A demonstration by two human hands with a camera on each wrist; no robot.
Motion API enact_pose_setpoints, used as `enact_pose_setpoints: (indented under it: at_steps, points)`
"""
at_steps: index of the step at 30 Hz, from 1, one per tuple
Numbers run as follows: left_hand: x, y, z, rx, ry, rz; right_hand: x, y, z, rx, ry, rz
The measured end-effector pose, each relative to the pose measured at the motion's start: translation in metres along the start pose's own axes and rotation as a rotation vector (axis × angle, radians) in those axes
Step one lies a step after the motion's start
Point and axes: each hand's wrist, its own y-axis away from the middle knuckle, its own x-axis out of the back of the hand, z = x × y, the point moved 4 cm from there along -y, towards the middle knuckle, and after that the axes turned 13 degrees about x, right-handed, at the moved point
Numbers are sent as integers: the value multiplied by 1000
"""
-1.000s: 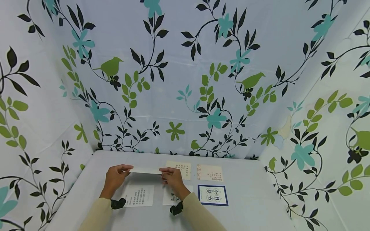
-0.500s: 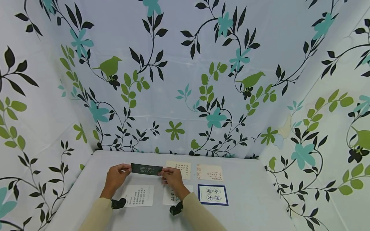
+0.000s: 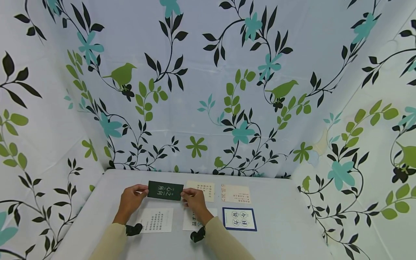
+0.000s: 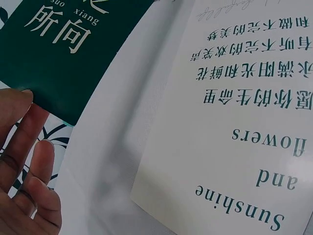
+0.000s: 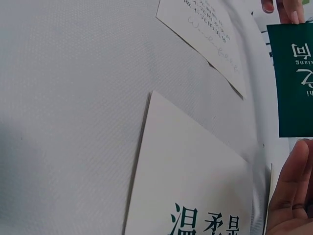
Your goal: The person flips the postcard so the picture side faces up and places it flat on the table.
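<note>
A dark green card (image 3: pixel 165 190) with pale Chinese lettering is held up over the back left of the table, its printed face toward me. My left hand (image 3: pixel 130 202) pinches its left end between thumb and fingers. At the opposite end, my right hand (image 3: pixel 194 204) pinches the card's edge the same way. The left wrist view shows the thumb on the face of the green card (image 4: pixel 63 54) near one corner. Below the hands lie a white card with green text (image 3: pixel 157 220) and another white card (image 3: pixel 190 221), which my right hand and wrist partly cover.
A cream card (image 3: pixel 208 191) lies behind my right hand, and a pale card with red print (image 3: pixel 236 195) sits to its right. Nearer me is a blue-bordered card (image 3: pixel 239 219). A floral curtain (image 3: pixel 195 108) hangs along the back edge of the white table (image 3: pixel 279 216).
The held card has tilted from nearly edge-on, with a pale side showing, until its green lettered face is in full view. Both hands have stayed almost in place.
</note>
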Motion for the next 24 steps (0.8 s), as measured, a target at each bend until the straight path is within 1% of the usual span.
enact_pose_setpoints:
  at_steps: [5, 9, 14, 24]
  points:
    - [0, 0, 0, -10, 2, 11, -1, 0, 0, 1, -11, 5]
    - [-1, -1, -1, -4, 1, 15, -2, 0, -1, -4, -23, 13]
    - [0, 1, -1, 6, 23, 13, -1, -1, -3, 3, -38, 31]
    - [-1, 3, 1, 20, 56, 4, -1, -2, -7, 46, -72, 86]
